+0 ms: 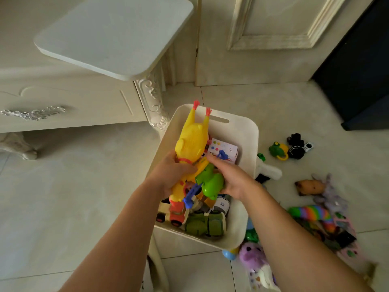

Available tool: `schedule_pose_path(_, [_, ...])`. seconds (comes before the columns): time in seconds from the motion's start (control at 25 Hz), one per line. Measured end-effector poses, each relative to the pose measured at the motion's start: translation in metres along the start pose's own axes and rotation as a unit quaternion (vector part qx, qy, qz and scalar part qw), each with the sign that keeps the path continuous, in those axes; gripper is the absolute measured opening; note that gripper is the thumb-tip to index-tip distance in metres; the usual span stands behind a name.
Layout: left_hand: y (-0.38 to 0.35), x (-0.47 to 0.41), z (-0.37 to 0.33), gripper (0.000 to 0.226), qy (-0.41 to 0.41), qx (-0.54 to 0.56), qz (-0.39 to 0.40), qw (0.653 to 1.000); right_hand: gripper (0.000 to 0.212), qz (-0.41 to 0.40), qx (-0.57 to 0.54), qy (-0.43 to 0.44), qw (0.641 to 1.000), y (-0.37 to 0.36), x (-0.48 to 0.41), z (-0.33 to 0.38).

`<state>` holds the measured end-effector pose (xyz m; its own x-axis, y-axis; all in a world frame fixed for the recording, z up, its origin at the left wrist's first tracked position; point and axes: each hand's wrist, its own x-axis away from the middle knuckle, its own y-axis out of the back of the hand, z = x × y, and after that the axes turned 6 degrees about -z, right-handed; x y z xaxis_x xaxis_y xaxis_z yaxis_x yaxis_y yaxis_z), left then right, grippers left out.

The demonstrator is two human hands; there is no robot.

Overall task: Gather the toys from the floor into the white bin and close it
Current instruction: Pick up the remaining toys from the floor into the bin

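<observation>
The white bin point(242, 131) stands open on the floor, with toy trucks point(202, 225) and a white box toy point(224, 150) inside. Above it my left hand point(171, 172) grips a yellow rubber chicken point(192, 138) round its neck; the chicken's red feet point away toward the bin's far rim. My right hand point(233, 178) holds a green plastic toy point(210, 182) pressed against the chicken. A blue plastic piece point(190, 197) hangs below the two hands. No lid is in view.
Loose toys lie on the tiles right of the bin: a green frog toy point(277, 149), black toy point(296, 145), brown plush point(309, 187), rainbow toy point(311, 212), purple plush point(251, 255). A white ornate cabinet point(73, 106) and table top point(117, 34) stand to the left.
</observation>
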<state>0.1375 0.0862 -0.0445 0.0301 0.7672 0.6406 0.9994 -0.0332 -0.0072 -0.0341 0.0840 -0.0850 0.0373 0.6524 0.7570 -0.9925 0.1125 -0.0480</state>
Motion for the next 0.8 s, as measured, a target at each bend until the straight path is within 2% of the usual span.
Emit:
schedule_pose_path(0.12, [0.006,0.003,0.020,0.053,0.033,-0.125,-0.062,0.990,0.100,-0.086,0.081,-0.010,0.993,0.005,-0.001,-0.016])
schedule_pose_path(0.16, [0.009,0.004,0.026,0.055,0.044,-0.150,-0.081,0.984,0.098,-0.100,0.115,-0.010,0.988,0.003,0.001,-0.016])
schedule_pose_path(0.24, [0.016,0.003,0.039,0.065,0.054,-0.192,-0.109,0.974,0.075,-0.104,0.163,-0.007,0.981,-0.002,0.009,-0.014])
schedule_pose_path(0.44, [0.018,0.008,0.048,0.087,0.063,-0.243,-0.145,0.957,0.044,-0.093,0.222,0.032,0.970,-0.023,0.003,-0.026])
schedule_pose_path(0.52, [0.013,0.009,0.052,0.089,0.008,-0.337,-0.145,0.930,0.045,-0.102,0.243,0.042,0.964,-0.028,-0.004,-0.033])
schedule_pose_path(0.64, [0.013,0.007,0.058,0.077,-0.063,-0.488,-0.116,0.863,0.049,-0.149,0.261,0.059,0.952,-0.032,-0.007,-0.036])
schedule_pose_path(0.72, [0.018,0.003,0.057,0.077,-0.053,-0.544,-0.108,0.831,0.043,-0.206,0.305,0.102,0.924,-0.032,-0.009,-0.038])
schedule_pose_path(0.8, [0.020,0.002,0.056,0.076,-0.040,-0.565,-0.112,0.817,0.040,-0.195,0.338,0.140,0.910,-0.033,-0.010,-0.038])
